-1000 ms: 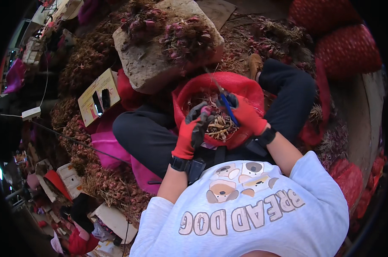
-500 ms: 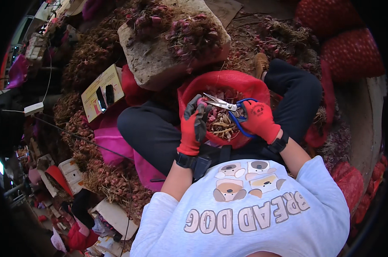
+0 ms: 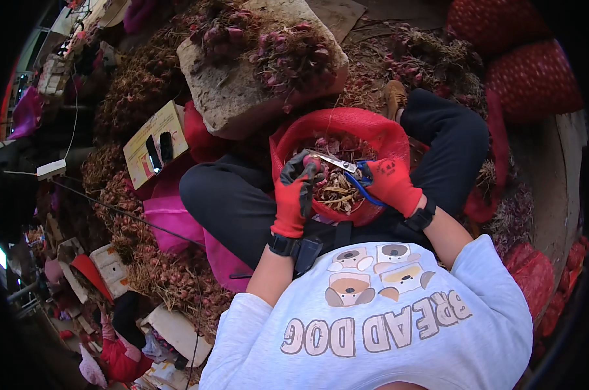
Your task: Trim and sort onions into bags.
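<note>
My left hand (image 3: 295, 188), in a red glove with dark grey fingers, pinches a small purplish-red shallot (image 3: 312, 160). From the right, my red-gloved right hand (image 3: 393, 184) grips the blue handles of a pair of scissors (image 3: 341, 164). Their blades look closed, with the tips at the shallot. Both hands are over a red mesh bag (image 3: 346, 117) with its mouth spread between my crossed legs. Inside the bag lie shallots and dry trimmings (image 3: 336, 192).
Beyond the bag, a pale block (image 3: 216, 97) carries bunches of shallots (image 3: 292, 58). Left of my knee, a phone (image 3: 154, 153) lies on a cardboard sheet (image 3: 138, 140). Shallots heap along the left (image 3: 177, 273). Full red mesh sacks (image 3: 535, 81) stand far right. Another person (image 3: 122, 357) is at lower left.
The scissor blades have gone from spread apart to closed, their tips now at the shallot. My right hand has shifted slightly, and my left hand has turned a little with the shallot.
</note>
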`<action>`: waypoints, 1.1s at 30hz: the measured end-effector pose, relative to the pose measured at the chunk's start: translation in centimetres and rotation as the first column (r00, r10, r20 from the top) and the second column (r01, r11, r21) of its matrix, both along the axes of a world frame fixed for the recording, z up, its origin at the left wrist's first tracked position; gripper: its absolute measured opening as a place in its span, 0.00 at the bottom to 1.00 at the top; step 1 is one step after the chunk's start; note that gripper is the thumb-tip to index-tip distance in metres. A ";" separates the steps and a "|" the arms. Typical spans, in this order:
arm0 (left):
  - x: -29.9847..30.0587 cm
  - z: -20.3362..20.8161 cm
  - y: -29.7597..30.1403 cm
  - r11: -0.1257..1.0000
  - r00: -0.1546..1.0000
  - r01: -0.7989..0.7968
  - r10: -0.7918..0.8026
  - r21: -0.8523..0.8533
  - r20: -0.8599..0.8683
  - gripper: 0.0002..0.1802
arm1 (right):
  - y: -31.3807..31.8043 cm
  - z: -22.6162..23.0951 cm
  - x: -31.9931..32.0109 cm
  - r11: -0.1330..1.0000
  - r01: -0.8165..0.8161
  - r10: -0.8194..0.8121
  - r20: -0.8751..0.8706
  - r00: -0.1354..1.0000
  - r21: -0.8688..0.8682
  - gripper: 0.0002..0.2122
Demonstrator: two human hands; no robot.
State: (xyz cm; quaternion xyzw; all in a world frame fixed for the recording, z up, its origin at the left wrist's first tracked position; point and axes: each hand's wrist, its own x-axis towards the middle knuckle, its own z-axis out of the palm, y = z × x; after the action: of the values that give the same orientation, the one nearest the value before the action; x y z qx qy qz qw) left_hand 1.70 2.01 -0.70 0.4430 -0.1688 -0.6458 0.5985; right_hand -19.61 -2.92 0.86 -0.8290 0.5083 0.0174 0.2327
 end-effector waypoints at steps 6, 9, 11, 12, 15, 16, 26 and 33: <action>0.4 -0.4 -0.2 0.999 0.994 -0.035 0.037 0.028 -0.102 0.20 | -0.4 0.9 -0.7 0.990 0.105 -0.126 0.255 0.959 0.095 0.16; 1.3 -1.0 -0.2 1.000 0.952 -0.005 0.006 0.004 -0.305 0.19 | 0.0 2.5 -0.4 0.998 0.055 -0.042 0.346 0.937 -0.027 0.18; 1.6 -1.5 0.1 0.999 0.884 0.042 -0.048 -0.024 -0.466 0.18 | 0.0 3.3 0.2 0.996 0.044 -0.015 0.329 0.944 -0.080 0.18; 1.1 -0.6 -0.1 0.993 0.907 0.050 -0.091 -0.108 -0.412 0.19 | 0.0 3.5 0.3 0.991 0.043 0.001 0.340 0.940 -0.123 0.16; 0.8 -0.4 -0.1 0.980 0.940 0.077 -0.133 -0.184 -0.313 0.20 | 0.0 3.3 0.3 0.984 0.028 0.035 0.344 0.938 -0.176 0.15; 0.8 -0.6 -0.1 0.980 0.953 0.088 -0.135 -0.179 -0.272 0.21 | 0.0 3.2 0.2 0.982 0.009 0.056 0.338 0.940 -0.188 0.16; 0.9 0.3 -0.4 0.990 0.934 0.136 -0.141 -0.038 -0.327 0.22 | 0.0 3.3 -0.6 0.988 -0.041 0.085 0.308 0.948 -0.147 0.20; 0.7 0.7 -0.2 0.979 0.934 0.165 -0.194 -0.121 -0.298 0.21 | -0.1 2.7 -0.8 0.982 -0.060 0.092 0.169 0.981 -0.181 0.18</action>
State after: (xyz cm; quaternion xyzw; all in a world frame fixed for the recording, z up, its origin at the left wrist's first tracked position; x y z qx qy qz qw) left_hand 2.41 1.82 0.05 0.2908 -0.1431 -0.7504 0.5761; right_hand -20.39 -3.02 3.59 -0.8634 0.4532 -0.0918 0.2019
